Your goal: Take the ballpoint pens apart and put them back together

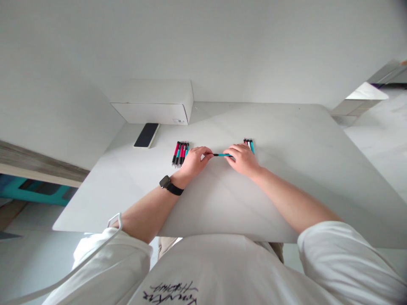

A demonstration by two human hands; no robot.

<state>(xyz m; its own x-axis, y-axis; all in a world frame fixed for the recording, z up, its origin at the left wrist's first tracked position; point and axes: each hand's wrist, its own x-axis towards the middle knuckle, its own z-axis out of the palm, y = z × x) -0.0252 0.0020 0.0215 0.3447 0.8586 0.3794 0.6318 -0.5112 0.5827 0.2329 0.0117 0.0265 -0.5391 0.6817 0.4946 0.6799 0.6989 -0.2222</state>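
A teal and black pen [223, 155] lies crosswise between my hands above the white table. My left hand [194, 161] pinches its black end, while my right hand [242, 159] grips the teal end. Just left of my left hand is a row of several red and teal pens [180, 153] with black grips, side by side, partly covered by the hand. Behind my right hand a smaller group of pens [249, 143] shows only its upper ends; the rest is hidden.
A white box [149, 113] stands at the back left against the wall. In front of it lies a phone [146, 135] with a dark screen. The white table [302, 169] has its near edge against my body. A white cable [79, 254] runs past my left arm.
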